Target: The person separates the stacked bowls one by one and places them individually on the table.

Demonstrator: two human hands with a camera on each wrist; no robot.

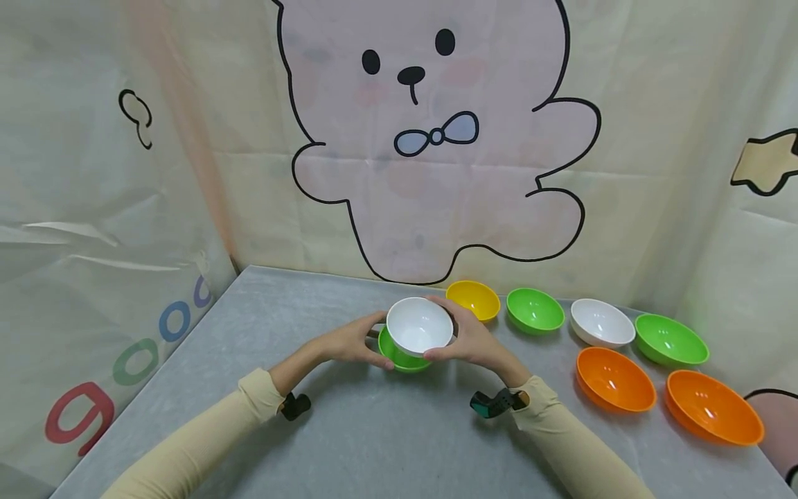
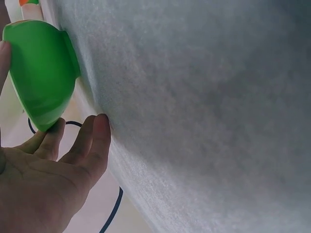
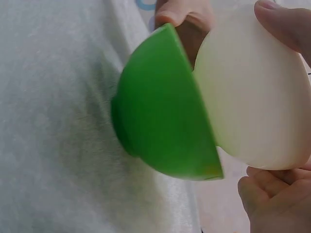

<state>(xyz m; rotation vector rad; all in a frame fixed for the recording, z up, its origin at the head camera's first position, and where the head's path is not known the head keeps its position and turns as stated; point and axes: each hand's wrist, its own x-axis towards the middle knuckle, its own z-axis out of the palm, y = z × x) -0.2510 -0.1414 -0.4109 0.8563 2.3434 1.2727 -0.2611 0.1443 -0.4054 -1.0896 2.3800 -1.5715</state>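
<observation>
My right hand [image 1: 472, 337] holds a white bowl [image 1: 419, 326] by its sides, thumb toward me and fingers on the far side. Just below it is a green bowl [image 1: 406, 362], which the white one partly covers in the head view. Around the left side of that green bowl, my left hand [image 1: 354, 341] grips with thumb in front and fingertips behind. From the right wrist, the white bowl [image 3: 255, 92] appears above the rim of the green bowl [image 3: 160, 107], whose foot is close over the tabletop.
On the grey table [image 1: 299, 298], to the right, stand a yellow bowl [image 1: 472, 301], a small green bowl [image 1: 535, 310], another white bowl [image 1: 602, 323], a larger green bowl [image 1: 671, 340] and two orange bowls [image 1: 615, 379]. A printed curtain [image 1: 249, 187] rises behind the table.
</observation>
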